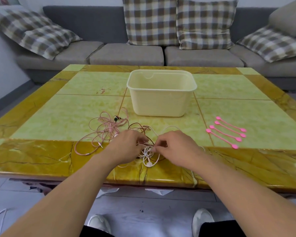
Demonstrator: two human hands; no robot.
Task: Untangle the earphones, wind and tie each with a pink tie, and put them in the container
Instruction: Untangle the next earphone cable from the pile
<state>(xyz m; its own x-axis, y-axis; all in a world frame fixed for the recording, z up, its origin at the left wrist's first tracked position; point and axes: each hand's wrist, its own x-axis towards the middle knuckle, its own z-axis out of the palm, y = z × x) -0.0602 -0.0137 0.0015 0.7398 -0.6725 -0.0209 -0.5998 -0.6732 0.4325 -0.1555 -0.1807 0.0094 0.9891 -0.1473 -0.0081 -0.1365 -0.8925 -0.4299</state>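
Note:
A tangle of earphone cables lies near the table's front edge. Its pink cable point(102, 132) loops out to the left, a brown cable point(138, 128) arcs behind, and a white cable point(148, 155) is knotted in the middle. My left hand point(126, 146) pinches strands at the knot's left side. My right hand point(176, 147) pinches the white cable at the knot's right side. Several pink ties point(226, 132) lie in a row at the right. A cream plastic container point(161, 100) stands open behind the tangle.
The yellow-green tiled table point(67, 113) has a brown border; its front edge runs just under my wrists. A grey sofa point(126, 53) with checked cushions stands behind it. A white cable point(0, 218) lies on the floor at the lower left.

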